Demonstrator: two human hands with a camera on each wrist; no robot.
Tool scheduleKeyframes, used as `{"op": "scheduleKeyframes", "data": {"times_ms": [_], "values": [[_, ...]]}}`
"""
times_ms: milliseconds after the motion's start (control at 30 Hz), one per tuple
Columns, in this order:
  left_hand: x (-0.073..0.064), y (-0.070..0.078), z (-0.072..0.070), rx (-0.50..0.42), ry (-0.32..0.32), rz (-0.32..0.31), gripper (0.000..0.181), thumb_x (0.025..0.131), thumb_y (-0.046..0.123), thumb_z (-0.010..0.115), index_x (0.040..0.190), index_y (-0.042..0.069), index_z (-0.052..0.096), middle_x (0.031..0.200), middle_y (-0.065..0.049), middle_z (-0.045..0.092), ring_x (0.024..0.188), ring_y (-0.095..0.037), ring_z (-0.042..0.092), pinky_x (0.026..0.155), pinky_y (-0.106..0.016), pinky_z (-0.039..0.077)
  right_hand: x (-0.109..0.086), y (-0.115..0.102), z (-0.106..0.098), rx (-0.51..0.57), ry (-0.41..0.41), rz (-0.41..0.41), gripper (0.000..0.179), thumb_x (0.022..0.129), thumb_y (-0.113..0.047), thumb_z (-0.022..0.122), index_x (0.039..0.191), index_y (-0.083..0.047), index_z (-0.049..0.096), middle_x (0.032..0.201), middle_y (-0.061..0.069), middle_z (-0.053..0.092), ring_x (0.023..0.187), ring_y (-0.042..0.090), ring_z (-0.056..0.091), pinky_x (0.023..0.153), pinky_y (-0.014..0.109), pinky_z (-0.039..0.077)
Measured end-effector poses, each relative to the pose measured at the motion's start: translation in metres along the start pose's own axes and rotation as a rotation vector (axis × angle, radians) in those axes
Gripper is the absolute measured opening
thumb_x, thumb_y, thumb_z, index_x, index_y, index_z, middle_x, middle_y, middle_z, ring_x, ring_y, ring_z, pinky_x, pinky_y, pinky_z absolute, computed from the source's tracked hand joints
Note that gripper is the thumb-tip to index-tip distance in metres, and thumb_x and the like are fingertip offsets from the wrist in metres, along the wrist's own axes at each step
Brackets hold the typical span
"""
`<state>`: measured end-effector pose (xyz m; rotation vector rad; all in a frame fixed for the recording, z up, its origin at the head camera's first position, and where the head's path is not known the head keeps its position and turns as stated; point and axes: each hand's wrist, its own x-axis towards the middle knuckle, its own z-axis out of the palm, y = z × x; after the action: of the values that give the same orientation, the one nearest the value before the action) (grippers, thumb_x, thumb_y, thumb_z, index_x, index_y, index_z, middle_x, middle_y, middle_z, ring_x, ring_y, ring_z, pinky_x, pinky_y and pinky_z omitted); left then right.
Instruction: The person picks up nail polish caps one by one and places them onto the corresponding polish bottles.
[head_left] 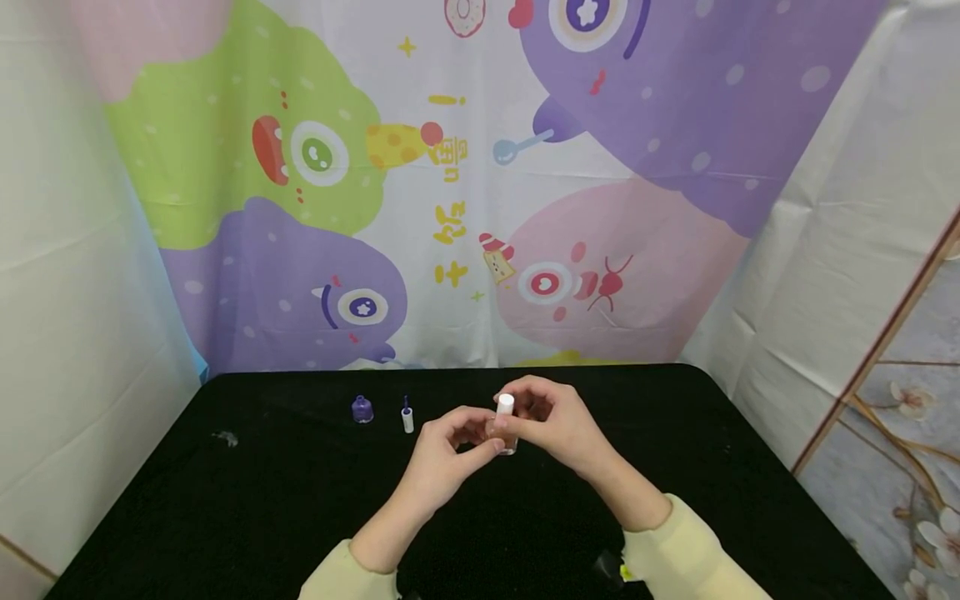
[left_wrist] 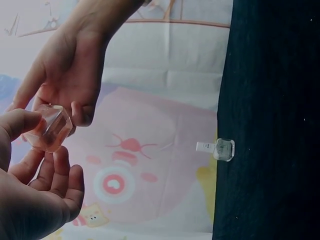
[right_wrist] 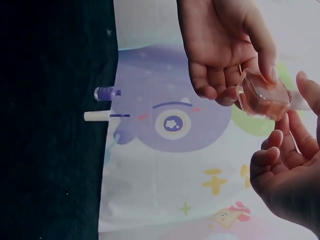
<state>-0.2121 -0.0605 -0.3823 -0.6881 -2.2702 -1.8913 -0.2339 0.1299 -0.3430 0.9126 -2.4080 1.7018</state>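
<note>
Both hands meet at a nail polish bottle (head_left: pixel 502 442) of clear glass with peach-coloured polish, its white cap (head_left: pixel 507 405) uppermost in the head view. My left hand (head_left: pixel 450 458) pinches the glass body between thumb and fingers, as the left wrist view shows at the faceted bottle (left_wrist: pixel 52 130). My right hand (head_left: pixel 558 421) has its thumb and fingers around the white cap; in the right wrist view they sit at the cap end (right_wrist: pixel 299 101). To the left on the table stand an uncapped purple nail polish bottle (head_left: pixel 362 409) and its white cap (head_left: pixel 407 419), purple brush pointing up.
A black cloth covers the table (head_left: pixel 255 508). Another clear nail polish bottle with a white cap (left_wrist: pixel 225 149) stands on it, visible in the left wrist view. A whitish mark (head_left: pixel 225 437) lies at the left. Behind hangs a cartoon-printed curtain (head_left: pixel 465 317).
</note>
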Motion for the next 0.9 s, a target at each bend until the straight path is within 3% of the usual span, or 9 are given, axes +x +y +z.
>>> {"op": "scheduleKeyframes", "data": {"times_ms": [167,433,633,900], "values": [[0.0000,0.0006,-0.0014,0.006,0.000,-0.007,0.026,0.084,0.018,0.071,0.108,0.012,0.065,0.098,-0.004,0.066,0.089,-0.016,0.061,0.083,-0.032,0.050,-0.0017,0.0010,-0.0051,0.015,-0.002,-0.010,0.027,0.085,-0.014,0.068,0.112,-0.012,0.064,0.088,0.007,0.058,0.071,0.015,0.051,0.061,0.026,0.047],[-0.0013,0.0016,-0.0019,-0.008,-0.008,-0.032,0.027,0.084,0.017,0.070,0.110,0.012,0.064,0.099,-0.005,0.065,0.091,-0.017,0.060,0.086,-0.035,0.049,-0.0015,0.0027,-0.0087,0.113,-0.075,-0.048,0.031,0.090,-0.010,0.062,0.121,-0.003,0.060,0.116,0.012,0.066,0.089,0.018,0.061,0.077,0.032,0.052],[-0.0021,0.0034,-0.0015,-0.017,-0.011,-0.026,0.027,0.084,0.017,0.070,0.110,0.011,0.064,0.099,-0.005,0.066,0.091,-0.016,0.060,0.085,-0.034,0.049,-0.0019,0.0003,-0.0084,0.187,-0.119,-0.060,0.032,0.093,-0.008,0.056,0.124,0.001,0.057,0.118,0.015,0.065,0.096,0.022,0.062,0.083,0.034,0.052],[-0.0024,0.0039,-0.0011,-0.018,-0.015,-0.009,0.027,0.084,0.016,0.069,0.111,0.010,0.064,0.100,-0.006,0.066,0.090,-0.016,0.060,0.084,-0.035,0.050,-0.0024,0.0012,-0.0082,0.152,-0.097,-0.058,0.027,0.093,-0.008,0.057,0.118,0.000,0.060,0.114,0.015,0.066,0.089,0.018,0.063,0.079,0.034,0.053]]}}
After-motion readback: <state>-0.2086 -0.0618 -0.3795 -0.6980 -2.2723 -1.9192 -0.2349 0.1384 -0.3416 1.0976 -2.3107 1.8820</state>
